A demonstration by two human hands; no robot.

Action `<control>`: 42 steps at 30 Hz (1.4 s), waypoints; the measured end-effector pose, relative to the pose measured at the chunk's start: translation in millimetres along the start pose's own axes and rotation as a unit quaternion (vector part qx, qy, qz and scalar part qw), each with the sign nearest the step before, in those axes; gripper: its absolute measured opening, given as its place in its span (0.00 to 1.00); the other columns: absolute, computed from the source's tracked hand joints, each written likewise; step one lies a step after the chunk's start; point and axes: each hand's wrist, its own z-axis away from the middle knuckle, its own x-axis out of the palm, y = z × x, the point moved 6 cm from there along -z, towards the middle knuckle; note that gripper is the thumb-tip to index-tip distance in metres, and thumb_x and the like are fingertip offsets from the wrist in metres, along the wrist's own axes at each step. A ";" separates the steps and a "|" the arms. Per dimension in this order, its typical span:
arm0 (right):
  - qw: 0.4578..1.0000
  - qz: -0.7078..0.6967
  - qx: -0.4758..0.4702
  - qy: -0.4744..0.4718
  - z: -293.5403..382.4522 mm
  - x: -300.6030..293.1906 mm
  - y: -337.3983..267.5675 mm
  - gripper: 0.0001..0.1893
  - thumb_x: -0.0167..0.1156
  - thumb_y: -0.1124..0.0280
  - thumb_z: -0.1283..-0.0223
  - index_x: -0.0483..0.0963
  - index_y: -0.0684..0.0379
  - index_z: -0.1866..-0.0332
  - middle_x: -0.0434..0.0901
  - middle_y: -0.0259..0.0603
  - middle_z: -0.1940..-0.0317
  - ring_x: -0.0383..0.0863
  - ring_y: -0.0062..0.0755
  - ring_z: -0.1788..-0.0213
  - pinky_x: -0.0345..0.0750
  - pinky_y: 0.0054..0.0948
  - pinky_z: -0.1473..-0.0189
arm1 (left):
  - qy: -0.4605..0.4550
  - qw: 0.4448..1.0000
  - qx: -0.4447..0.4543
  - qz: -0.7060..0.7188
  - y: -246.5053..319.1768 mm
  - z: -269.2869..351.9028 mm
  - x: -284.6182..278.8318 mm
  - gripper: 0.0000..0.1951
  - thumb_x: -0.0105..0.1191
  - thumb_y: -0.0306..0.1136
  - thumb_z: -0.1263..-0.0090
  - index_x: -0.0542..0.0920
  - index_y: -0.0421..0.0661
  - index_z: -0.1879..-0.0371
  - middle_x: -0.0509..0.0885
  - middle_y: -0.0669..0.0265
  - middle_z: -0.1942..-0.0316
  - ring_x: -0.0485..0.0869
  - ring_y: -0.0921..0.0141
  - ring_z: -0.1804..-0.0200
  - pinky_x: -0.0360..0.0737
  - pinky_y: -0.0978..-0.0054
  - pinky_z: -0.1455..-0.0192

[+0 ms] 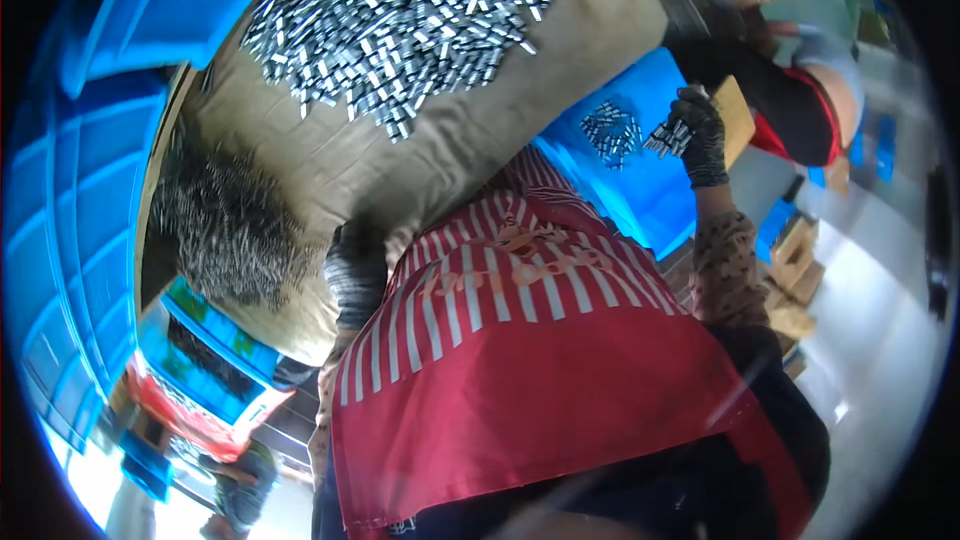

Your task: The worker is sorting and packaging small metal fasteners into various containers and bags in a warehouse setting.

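My right hand [697, 131], in a dark glove, grips a bunch of short shiny metal pins [667, 139] over a blue plastic bin [577, 127]. A small heap of the same kind of pins [612, 132] lies inside that bin. At the near edge of a cloth-covered table [600, 15], my gloved left hand [357, 266] hangs close to the apron. Its fingers are blurred, so what they hold cannot be told. Farther up the table spreads a large pile of shiny metal pins [405, 22]. A darker pile of thin metal parts [232, 229] sits left of my left hand.
Large blue plastic crates [75, 240] line the left side. Beyond the table's lower left end is a blue crate [214, 352] holding dark parts. One person [251, 487] is at lower left, another [795, 90] at upper right. Cardboard boxes [795, 262] stand right of my arm.
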 end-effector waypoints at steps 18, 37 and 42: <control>0.586 0.803 0.032 -0.107 -48.6 -111.5 324.2 0.11 0.58 0.57 0.48 0.82 0.51 0.66 0.83 0.42 0.63 0.82 0.47 0.59 0.78 0.45 0.60 | -0.133 0.962 -0.198 -0.132 -39.3 77.1 -4.3 0.11 0.55 0.41 0.36 0.79 0.45 0.65 0.82 0.54 0.69 0.81 0.52 0.68 0.76 0.56 0.65; 0.804 0.523 -0.245 -0.140 -13.7 88.9 -44.0 0.10 0.58 0.68 0.39 0.72 0.62 0.74 0.71 0.46 0.78 0.69 0.44 0.78 0.68 0.37 0.72 | -0.092 0.949 -0.300 -0.004 -48.8 150.1 12.2 0.12 0.57 0.41 0.36 0.79 0.44 0.69 0.82 0.54 0.71 0.81 0.53 0.68 0.77 0.57 0.65; 0.823 0.326 -0.387 -0.259 5.1 282.3 -107.3 0.09 0.57 0.68 0.41 0.78 0.64 0.64 0.81 0.46 0.69 0.80 0.48 0.69 0.77 0.33 0.64 | 0.026 0.960 -0.272 0.063 -43.3 126.0 -18.3 0.12 0.57 0.41 0.36 0.79 0.44 0.70 0.82 0.54 0.71 0.82 0.53 0.69 0.77 0.57 0.65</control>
